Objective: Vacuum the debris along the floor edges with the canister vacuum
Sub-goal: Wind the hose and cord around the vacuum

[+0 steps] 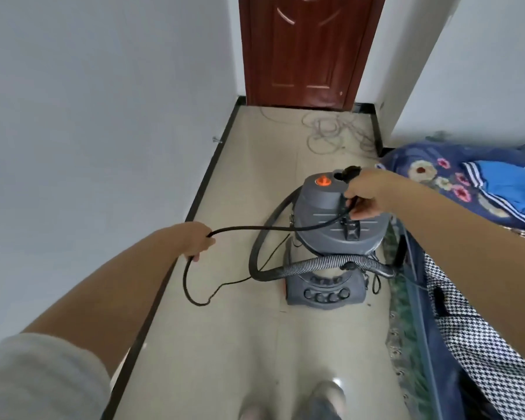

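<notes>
A grey canister vacuum (331, 207) with an orange knob stands on the beige tiled floor (225, 344), between the wall and a bed. Its ribbed hose (325, 265) loops around the front of the body. A black power cord (255, 228) runs from the top of the vacuum to the left and droops in a loop to the floor. My left hand (199, 239) is closed around the cord left of the vacuum. My right hand (365, 194) grips the same cord over the vacuum's lid, next to the plug end.
A black skirting strip (206, 180) lines the white left wall. A closed red-brown door (309, 50) ends the corridor, with a tangle of pale cable (334, 133) on the floor before it. A bed (473, 189) with floral and houndstooth covers fills the right side.
</notes>
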A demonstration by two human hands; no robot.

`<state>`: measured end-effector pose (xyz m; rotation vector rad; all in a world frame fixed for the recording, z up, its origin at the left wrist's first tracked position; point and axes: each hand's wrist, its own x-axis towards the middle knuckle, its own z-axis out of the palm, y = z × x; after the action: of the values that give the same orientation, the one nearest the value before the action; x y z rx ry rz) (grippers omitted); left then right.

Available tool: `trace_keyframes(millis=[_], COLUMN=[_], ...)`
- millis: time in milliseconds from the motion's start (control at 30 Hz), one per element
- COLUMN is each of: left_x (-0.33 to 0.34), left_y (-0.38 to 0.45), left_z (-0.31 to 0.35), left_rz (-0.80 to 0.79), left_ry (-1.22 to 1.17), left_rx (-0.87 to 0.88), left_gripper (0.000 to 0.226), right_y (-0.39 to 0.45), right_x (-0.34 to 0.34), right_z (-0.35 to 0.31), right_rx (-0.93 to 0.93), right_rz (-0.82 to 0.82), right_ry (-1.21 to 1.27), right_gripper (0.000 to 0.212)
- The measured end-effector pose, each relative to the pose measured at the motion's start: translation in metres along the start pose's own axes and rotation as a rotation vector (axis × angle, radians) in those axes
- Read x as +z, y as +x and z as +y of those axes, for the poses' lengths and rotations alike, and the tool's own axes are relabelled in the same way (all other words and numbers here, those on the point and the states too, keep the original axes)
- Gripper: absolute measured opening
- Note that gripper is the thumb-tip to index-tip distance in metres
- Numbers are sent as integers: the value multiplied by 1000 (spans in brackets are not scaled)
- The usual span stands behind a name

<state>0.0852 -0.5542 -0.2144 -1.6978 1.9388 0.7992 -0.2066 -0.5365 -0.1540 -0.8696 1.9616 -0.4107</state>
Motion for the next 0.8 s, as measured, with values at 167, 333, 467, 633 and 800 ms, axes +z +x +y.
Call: trace_keyframes(millis=[167, 333, 467, 633, 800], left_x=[-39, -75, -80, -81, -87], left_y=[41, 80, 119, 170, 226], left_z=[-1, 1, 2, -6, -26], left_rz=[354, 378, 457, 443, 376], left_ry=[55, -69, -141, -133, -125], left_rx=[-83, -150, -149, -172, -178], left_gripper=[36, 29, 22, 25, 24], right_y=[68, 125, 162, 209, 258], right_x=[7, -3, 7, 37, 65], right_z=[-28, -48, -67, -90, -105], right_rx=[-27, 2, -6, 2, -15], right_rz=[-64, -191, -233, -268, -189], right_ry=[-121, -155, -274, -312, -358], right_gripper=[23, 20, 19, 20, 25])
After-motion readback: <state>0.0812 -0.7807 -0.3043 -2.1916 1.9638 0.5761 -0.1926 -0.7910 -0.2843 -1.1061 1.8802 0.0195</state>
